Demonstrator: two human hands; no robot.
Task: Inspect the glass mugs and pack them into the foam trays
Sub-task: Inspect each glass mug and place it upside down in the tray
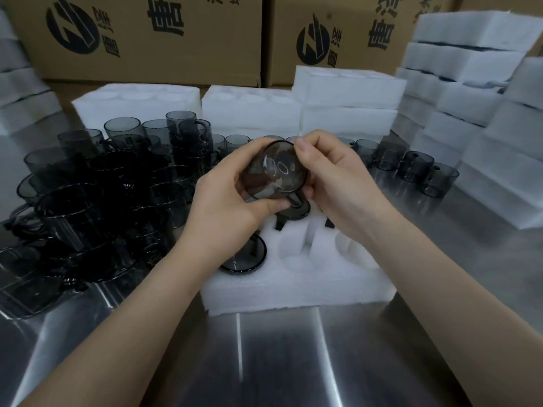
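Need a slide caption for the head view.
Left hand and right hand hold a dark glass mug above a foam tray, loose mugs beside it.

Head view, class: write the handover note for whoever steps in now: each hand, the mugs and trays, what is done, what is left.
Hands: left hand and right hand both grip the held mug above the foam tray, base toward the camera.
Done: at least two packed mugs in the tray.
Left: finish inspecting, seat it in one of the empty pockets, then work through the loose mugs at left and right.
Behind: spare trays.
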